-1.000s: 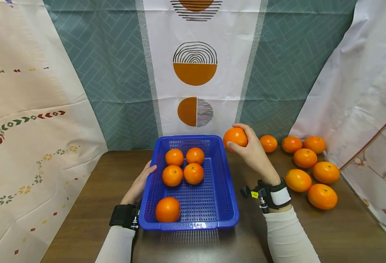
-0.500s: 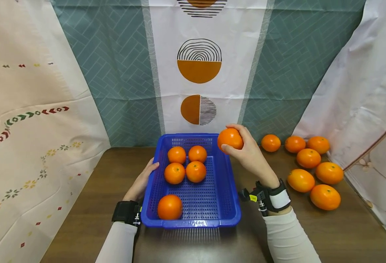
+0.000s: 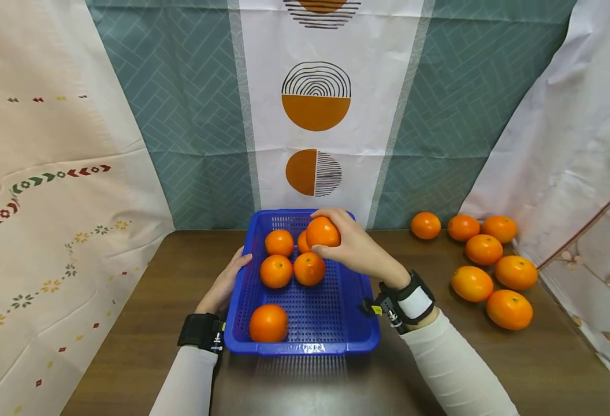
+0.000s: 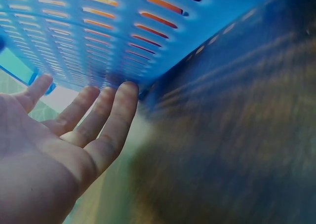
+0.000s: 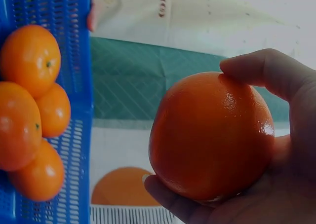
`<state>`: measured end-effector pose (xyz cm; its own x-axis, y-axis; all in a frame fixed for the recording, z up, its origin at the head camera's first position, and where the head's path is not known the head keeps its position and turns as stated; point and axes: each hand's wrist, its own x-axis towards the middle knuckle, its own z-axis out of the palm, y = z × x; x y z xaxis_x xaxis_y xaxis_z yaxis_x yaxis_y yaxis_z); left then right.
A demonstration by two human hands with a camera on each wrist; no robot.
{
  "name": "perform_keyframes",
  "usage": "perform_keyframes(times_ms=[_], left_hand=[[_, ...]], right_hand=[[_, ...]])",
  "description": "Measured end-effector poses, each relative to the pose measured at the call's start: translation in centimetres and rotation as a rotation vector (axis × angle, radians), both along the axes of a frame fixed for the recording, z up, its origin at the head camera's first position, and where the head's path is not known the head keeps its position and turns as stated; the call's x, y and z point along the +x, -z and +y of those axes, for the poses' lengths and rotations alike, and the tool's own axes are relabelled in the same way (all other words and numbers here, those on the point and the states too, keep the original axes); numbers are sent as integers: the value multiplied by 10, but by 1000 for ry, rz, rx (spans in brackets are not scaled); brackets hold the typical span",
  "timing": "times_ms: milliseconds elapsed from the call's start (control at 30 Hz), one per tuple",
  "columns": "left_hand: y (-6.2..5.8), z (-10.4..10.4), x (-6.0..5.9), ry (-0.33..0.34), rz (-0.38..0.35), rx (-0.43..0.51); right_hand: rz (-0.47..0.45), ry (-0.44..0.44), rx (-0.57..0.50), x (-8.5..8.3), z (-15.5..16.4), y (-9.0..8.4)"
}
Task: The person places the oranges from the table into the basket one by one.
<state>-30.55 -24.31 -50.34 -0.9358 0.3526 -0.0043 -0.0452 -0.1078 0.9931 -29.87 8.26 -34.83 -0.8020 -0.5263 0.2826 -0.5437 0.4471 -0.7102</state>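
A blue plastic basket [image 3: 357,341] with slotted sides stands on the table, with several oranges [image 3: 276,271] inside. My right hand [image 3: 354,245] holds another orange [image 3: 323,232] between thumb and fingers, above the basket's far part. It partly covers an orange behind it in the head view. In the right wrist view, the held orange [image 5: 212,137] shows a glossy skin. My left hand [image 3: 227,283] is at the basket's left side, its thumb at the rim. The left wrist view shows its fingers [image 4: 116,120] nearly straight, tips against the outer wall.
Several loose oranges [image 3: 484,249] lie on the brown table [image 3: 144,323] to the right of the basket. A patterned cloth [image 3: 196,115] hangs behind the table. Pale cloths flank it at left and right.
My right hand has carried its orange leftward, from beside the basket's right rim to over the oranges inside. The left hand has stayed at the basket's left side.
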Motion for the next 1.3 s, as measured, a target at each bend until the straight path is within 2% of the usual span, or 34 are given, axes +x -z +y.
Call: perform_keyframes(times_ms=[133,467,667,833,1033,1300], left_hand=[[2,0,-1,1,-6,8],[0,-1,-2,-22,-4,14],[3,-2,-2,1,6,28],[2,-1,-2,3,-1,31],[4,0,-2,7,-2,24],[3,0,-2,0,8,37]], right_hand=[[-3,-35,61,1,-12,6],[-58,-139,301,6,-37,23],[-61,-178,447,12,-45,33],[-22,-205,519,13,-50,40],[-9,-293,578,11,-54,51],[14,-326,588,8,-58,61]])
